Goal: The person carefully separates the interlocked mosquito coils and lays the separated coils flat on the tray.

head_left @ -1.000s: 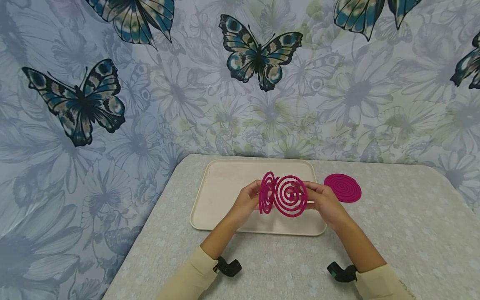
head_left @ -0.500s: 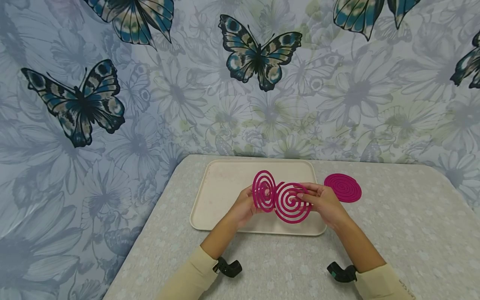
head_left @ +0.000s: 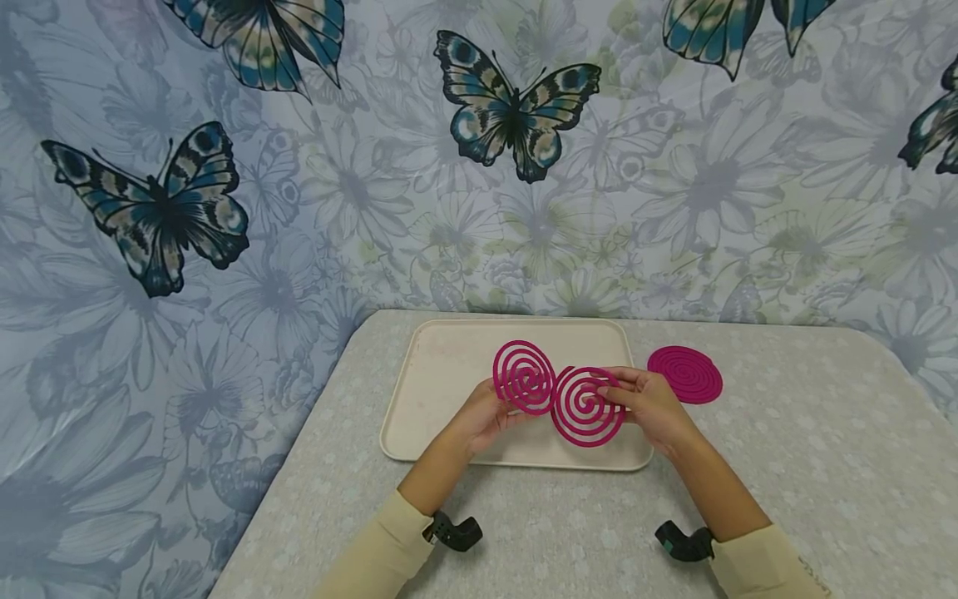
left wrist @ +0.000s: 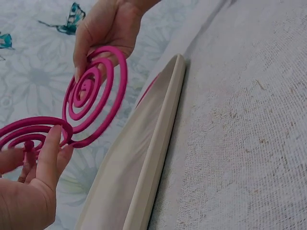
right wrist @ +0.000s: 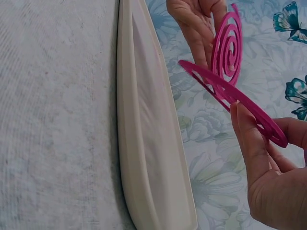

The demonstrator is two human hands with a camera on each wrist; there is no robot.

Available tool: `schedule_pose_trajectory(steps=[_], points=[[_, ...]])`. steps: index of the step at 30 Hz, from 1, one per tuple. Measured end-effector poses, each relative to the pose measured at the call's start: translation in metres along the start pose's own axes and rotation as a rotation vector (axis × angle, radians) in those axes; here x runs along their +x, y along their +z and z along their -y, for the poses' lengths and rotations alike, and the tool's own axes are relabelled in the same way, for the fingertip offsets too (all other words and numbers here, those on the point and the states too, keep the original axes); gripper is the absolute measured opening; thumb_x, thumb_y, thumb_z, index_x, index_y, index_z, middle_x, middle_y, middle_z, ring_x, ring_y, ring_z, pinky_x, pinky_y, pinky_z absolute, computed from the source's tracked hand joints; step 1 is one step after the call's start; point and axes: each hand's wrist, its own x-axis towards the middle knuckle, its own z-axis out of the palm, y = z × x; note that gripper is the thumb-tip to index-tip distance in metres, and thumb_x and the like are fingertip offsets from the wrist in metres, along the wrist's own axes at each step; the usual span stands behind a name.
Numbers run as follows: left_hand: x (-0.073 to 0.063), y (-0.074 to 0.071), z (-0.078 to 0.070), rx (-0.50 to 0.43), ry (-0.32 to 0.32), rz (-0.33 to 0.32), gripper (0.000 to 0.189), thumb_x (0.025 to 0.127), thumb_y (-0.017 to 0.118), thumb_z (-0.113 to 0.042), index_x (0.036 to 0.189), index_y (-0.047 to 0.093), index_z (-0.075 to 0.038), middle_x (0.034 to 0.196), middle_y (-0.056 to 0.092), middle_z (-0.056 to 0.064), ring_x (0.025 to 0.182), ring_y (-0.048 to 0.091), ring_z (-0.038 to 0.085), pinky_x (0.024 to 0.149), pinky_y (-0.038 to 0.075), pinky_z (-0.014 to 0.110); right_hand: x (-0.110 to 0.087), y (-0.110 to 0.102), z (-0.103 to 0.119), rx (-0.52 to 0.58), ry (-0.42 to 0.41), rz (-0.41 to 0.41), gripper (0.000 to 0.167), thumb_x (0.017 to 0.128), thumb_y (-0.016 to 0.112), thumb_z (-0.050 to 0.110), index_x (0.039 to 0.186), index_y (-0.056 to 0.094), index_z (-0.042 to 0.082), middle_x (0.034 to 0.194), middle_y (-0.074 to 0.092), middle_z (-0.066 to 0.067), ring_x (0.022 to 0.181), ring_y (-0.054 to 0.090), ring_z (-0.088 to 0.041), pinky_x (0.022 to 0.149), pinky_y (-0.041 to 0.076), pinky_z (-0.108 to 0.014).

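Observation:
My two hands hold a pair of magenta mosquito coils above the tray. My left hand [head_left: 473, 423] grips the left mosquito coil [head_left: 527, 380], its fingers partly hidden behind the rings. With thumb and fingers my right hand [head_left: 659, 414] pinches the right mosquito coil [head_left: 587, 403], the thumb lying on its front face. The coils' outer edges meet in the middle and their faces stand at an angle to each other. In the left wrist view, the left hand [left wrist: 31, 199] has fingers on both sides of its coil.
A cream tray [head_left: 441, 391] lies flat under the hands. To its right, a round magenta coil disc [head_left: 684, 374] with tightly packed rings lies on the cloth-covered table [head_left: 808, 441]. A butterfly-patterned wall hanging [head_left: 718, 191] rises behind the table.
The left coil has turned from nearly edge-on to facing the camera and shifted left. The right coil has moved slightly down and right, the right thumb now on its front. The disc stays put.

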Motion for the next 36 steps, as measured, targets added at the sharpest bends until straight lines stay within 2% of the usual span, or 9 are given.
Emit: schedule_pose_trajectory(steps=[5,8,11,13,16,19,22,28,36], points=[[0.001,-0.004,-0.005,-0.148,-0.042,0.078,0.042,0.112,0.034,-0.032,0.137,0.054,-0.004,0.116,0.073,0.007,0.103,0.072,0.021,0.088,0.061,0.040,0.000,-0.002,0.000,0.000,0.003,-0.014,0.045,0.100,0.063,0.007,0.138,0.050,-0.012,0.105,0.076,-0.002,0.089,0.072,-0.011,0.078,0.063,-0.030],[0.001,-0.007,-0.008,-0.212,-0.075,0.139,0.071,0.107,0.030,-0.058,0.150,0.042,-0.003,0.125,0.070,0.010,0.111,0.070,0.025,0.091,0.060,0.043,0.001,-0.003,0.000,0.009,0.003,-0.015,0.046,0.100,0.064,0.008,0.139,0.049,-0.013,0.104,0.076,-0.001,0.089,0.073,-0.011,0.077,0.063,-0.030],[0.001,-0.009,-0.012,-0.233,-0.106,0.182,0.087,0.099,0.036,-0.072,0.154,0.037,-0.004,0.132,0.066,0.013,0.116,0.067,0.030,0.096,0.056,0.049,0.000,-0.005,0.001,0.022,0.001,-0.015,0.047,0.101,0.063,0.009,0.139,0.048,-0.013,0.104,0.076,-0.001,0.090,0.073,-0.011,0.078,0.063,-0.030],[0.001,-0.010,-0.013,-0.230,-0.115,0.180,0.081,0.100,0.041,-0.068,0.155,0.037,-0.008,0.134,0.065,0.012,0.116,0.067,0.030,0.098,0.052,0.053,0.000,-0.006,0.003,0.022,-0.001,-0.011,0.048,0.101,0.063,0.009,0.140,0.047,-0.013,0.106,0.075,-0.002,0.091,0.073,-0.012,0.079,0.062,-0.029],[-0.001,-0.010,-0.016,-0.181,-0.110,0.131,0.060,0.107,0.043,-0.048,0.151,0.039,-0.007,0.125,0.069,0.008,0.109,0.070,0.027,0.100,0.048,0.056,-0.001,-0.006,0.004,0.026,0.002,-0.016,0.047,0.101,0.062,0.009,0.140,0.047,-0.013,0.106,0.075,-0.002,0.091,0.073,-0.012,0.080,0.062,-0.029],[-0.003,-0.013,-0.017,-0.108,-0.087,0.064,0.044,0.111,0.043,-0.026,0.146,0.040,-0.001,0.113,0.073,0.005,0.100,0.073,0.023,0.095,0.054,0.051,-0.001,-0.005,0.004,0.032,0.013,-0.019,0.047,0.101,0.062,0.009,0.140,0.047,-0.012,0.105,0.075,-0.001,0.091,0.073,-0.012,0.080,0.062,-0.029],[-0.002,-0.018,-0.021,-0.021,-0.053,0.036,0.042,0.110,0.045,-0.016,0.145,0.040,0.006,0.113,0.072,0.008,0.097,0.074,0.021,0.089,0.059,0.044,0.000,-0.006,0.007,0.033,0.025,-0.025,0.048,0.101,0.063,0.011,0.141,0.047,-0.011,0.106,0.075,-0.001,0.091,0.073,-0.012,0.080,0.062,-0.029],[-0.002,-0.032,-0.032,0.088,-0.012,-0.004,0.045,0.107,0.050,-0.011,0.147,0.038,0.008,0.124,0.068,0.015,0.099,0.073,0.021,0.090,0.059,0.042,0.008,-0.010,0.015,-0.004,0.044,-0.030,0.049,0.101,0.065,0.015,0.141,0.049,-0.009,0.107,0.074,-0.002,0.092,0.072,-0.011,0.081,0.062,-0.028],[-0.004,-0.063,-0.044,0.134,-0.022,-0.058,0.044,0.107,0.050,-0.008,0.146,0.039,0.009,0.116,0.071,0.011,0.096,0.074,0.019,0.087,0.060,0.039,0.034,-0.004,0.011,0.039,0.074,-0.001,0.044,0.101,0.062,0.010,0.139,0.051,-0.009,0.103,0.073,-0.002,0.087,0.071,-0.012,0.078,0.063,-0.029]])
